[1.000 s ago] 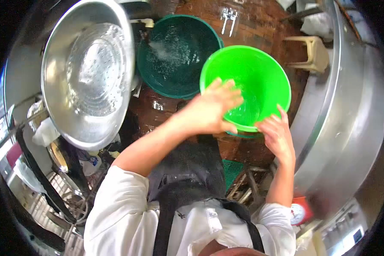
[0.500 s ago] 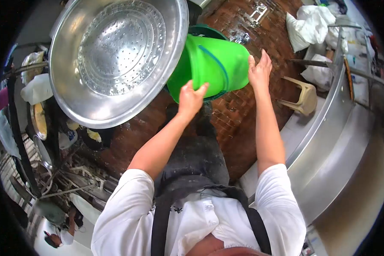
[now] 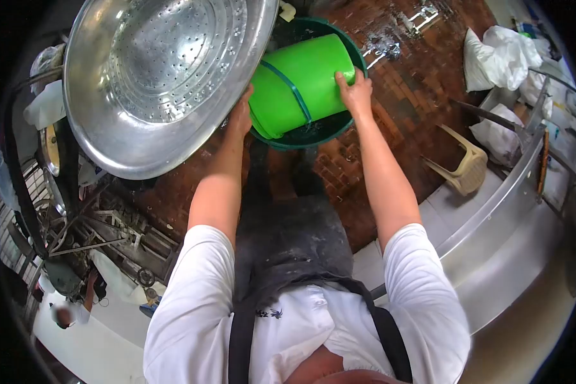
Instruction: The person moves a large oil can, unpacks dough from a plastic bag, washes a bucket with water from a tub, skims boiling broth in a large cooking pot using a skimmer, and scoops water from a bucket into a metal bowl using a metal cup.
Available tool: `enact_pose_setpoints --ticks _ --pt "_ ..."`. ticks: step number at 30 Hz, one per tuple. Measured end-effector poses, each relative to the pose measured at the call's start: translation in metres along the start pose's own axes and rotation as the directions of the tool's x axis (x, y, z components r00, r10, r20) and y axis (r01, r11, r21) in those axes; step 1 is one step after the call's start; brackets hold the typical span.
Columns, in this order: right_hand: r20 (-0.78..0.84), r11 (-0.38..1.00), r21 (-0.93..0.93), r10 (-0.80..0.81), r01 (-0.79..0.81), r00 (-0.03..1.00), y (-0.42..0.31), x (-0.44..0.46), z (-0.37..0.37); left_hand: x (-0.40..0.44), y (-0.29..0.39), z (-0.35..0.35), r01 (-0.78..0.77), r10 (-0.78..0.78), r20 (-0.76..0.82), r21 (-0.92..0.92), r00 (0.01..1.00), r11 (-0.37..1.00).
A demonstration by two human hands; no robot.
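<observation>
A bright green bucket (image 3: 304, 80) with a darker handle strap lies tilted on its side over a dark green tub (image 3: 354, 46). Its left end passes behind the rim of a wide perforated metal basin (image 3: 166, 137). My right hand (image 3: 356, 95) grips the bucket's right end, thumb on the near side. At the bucket's left end, beside the basin rim, my left hand (image 3: 240, 114) is curled around the bucket's edge; some of its fingers are hidden. Inside the tub it is dark.
Wet brick floor (image 3: 390, 128) spreads around the tub. A beige plastic stool (image 3: 464, 169) lies tipped at the right, near white sacks (image 3: 502, 57) and a long metal counter (image 3: 493, 256). Metal racks and machinery (image 3: 121, 237) stand at left. Another person (image 3: 64, 307) is at lower left.
The bucket has turned, its right end now tipped up, and more of the tub shows. My right hand has closed on the bucket's end. My left hand has shifted left along its edge.
</observation>
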State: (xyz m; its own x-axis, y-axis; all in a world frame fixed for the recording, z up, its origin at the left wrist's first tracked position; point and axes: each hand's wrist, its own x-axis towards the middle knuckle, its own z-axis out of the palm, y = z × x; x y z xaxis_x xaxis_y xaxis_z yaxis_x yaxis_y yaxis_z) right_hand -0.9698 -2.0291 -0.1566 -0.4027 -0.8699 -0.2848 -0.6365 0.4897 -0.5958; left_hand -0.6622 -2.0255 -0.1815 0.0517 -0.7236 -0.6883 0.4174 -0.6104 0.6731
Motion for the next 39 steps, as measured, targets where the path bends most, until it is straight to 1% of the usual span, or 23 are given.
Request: enact_pose_setpoints --ticks 1,3,4,5,6,7,10,13,16,18,19,20,21,23,24,25,27,28,31,34,37,38,39 --pt "-0.003 1.0 0.01 0.008 -0.008 1.0 -0.003 -0.003 0.006 0.007 -0.005 -0.003 -0.009 0.009 -0.007 0.009 1.0 1.0" --pt "-0.013 0.999 0.033 0.03 -0.029 0.999 -0.006 -0.004 0.017 0.011 -0.01 -0.002 -0.03 0.041 -0.097 0.111 0.994 0.993" --pt "0.002 0.997 0.012 0.077 -0.077 0.997 -0.005 -0.002 0.021 0.01 -0.006 0.003 -0.035 0.058 -0.137 0.164 0.989 0.986" --pt "0.018 0.996 0.042 0.084 -0.085 0.996 -0.004 0.0 0.024 0.012 -0.004 0.004 0.043 -0.021 -0.142 0.152 0.99 0.987" --pt "0.035 0.993 0.073 0.091 -0.094 0.995 -0.004 0.002 0.025 0.018 -0.003 0.001 0.08 -0.06 -0.135 0.15 0.989 0.985" --pt "0.05 0.989 0.103 0.097 -0.102 0.994 -0.002 0.004 0.027 0.023 -0.004 0.0 0.082 -0.063 -0.121 0.16 0.991 0.984" --pt "0.105 0.978 0.118 0.162 -0.175 0.981 0.0 0.01 0.03 0.04 -0.012 -0.004 0.029 -0.004 -0.099 0.248 0.995 0.968" --pt "0.082 0.986 0.088 0.135 -0.142 0.987 0.016 0.021 0.047 0.059 -0.031 -0.014 -0.022 0.072 -0.123 0.363 0.99 0.931" --pt "0.094 0.986 0.106 0.119 -0.128 0.988 0.036 0.032 0.062 0.089 -0.053 -0.03 -0.05 0.15 -0.167 0.49 0.974 0.87" --pt "0.117 0.984 0.142 0.092 -0.108 0.989 0.048 0.044 0.073 0.107 -0.063 -0.03 -0.073 0.217 -0.225 0.515 0.95 0.854" --pt "0.126 0.982 0.161 0.077 -0.097 0.989 0.054 0.049 0.077 0.111 -0.065 -0.031 -0.046 0.2 -0.243 0.523 0.949 0.851" --pt "0.101 0.983 0.145 0.102 -0.116 0.99 0.058 0.053 0.081 0.114 -0.067 -0.031 -0.019 0.184 -0.261 0.529 0.948 0.848" --pt "0.083 0.983 0.157 0.082 -0.095 0.993 0.063 0.057 0.084 0.113 -0.061 -0.026 0.047 0.117 -0.272 0.53 0.955 0.847" --pt "0.045 0.982 0.18 0.044 -0.051 0.998 0.076 0.064 0.086 0.093 -0.047 -0.013 0.127 -0.049 -0.207 0.38 0.977 0.916" --pt "0.007 0.975 0.221 0.024 -0.025 1.0 0.074 0.06 0.079 0.068 -0.04 -0.001 0.151 -0.13 -0.109 0.221 0.986 0.963" --pt "0.02 0.981 0.19 0.037 -0.04 0.999 0.079 0.061 0.077 0.044 -0.041 0.007 0.195 -0.195 0.003 0.059 0.981 0.979" --pt "0.036 0.989 0.135 0.064 -0.068 0.997 0.088 0.064 0.073 0.021 -0.057 0.014 -0.046 0.032 0.084 0.169 0.996 0.984" --pt "0.03 0.991 0.103 0.08 -0.082 0.996 0.088 0.062 0.072 0.01 -0.054 0.022 -0.067 0.059 0.04 0.229 0.997 0.971" --pt "0.0 0.987 0.049 0.156 -0.156 0.988 0.093 0.061 0.072 -0.009 -0.039 0.043 -0.202 0.201 0.041 0.373 0.979 0.906" --pt "0.027 0.97 0.091 0.225 -0.227 0.974 0.088 0.046 0.053 -0.037 -0.002 0.068 -0.247 0.278 0.049 0.619 0.959 0.745" --pt "0.131 0.89 0.231 0.372 -0.393 0.919 0.061 0.008 0.006 -0.078 0.034 0.107 -0.432 0.423 0.211 0.724 0.881 0.538" --pt "0.122 0.793 0.437 0.414 -0.423 0.902 0.078 -0.001 0.016 -0.089 0.041 0.119 -0.43 0.434 0.234 0.789 0.87 0.438" --pt "0.158 0.816 0.376 0.41 -0.438 0.899 0.108 -0.001 0.03 -0.099 0.05 0.129 -0.455 0.408 0.289 0.795 0.866 0.402"
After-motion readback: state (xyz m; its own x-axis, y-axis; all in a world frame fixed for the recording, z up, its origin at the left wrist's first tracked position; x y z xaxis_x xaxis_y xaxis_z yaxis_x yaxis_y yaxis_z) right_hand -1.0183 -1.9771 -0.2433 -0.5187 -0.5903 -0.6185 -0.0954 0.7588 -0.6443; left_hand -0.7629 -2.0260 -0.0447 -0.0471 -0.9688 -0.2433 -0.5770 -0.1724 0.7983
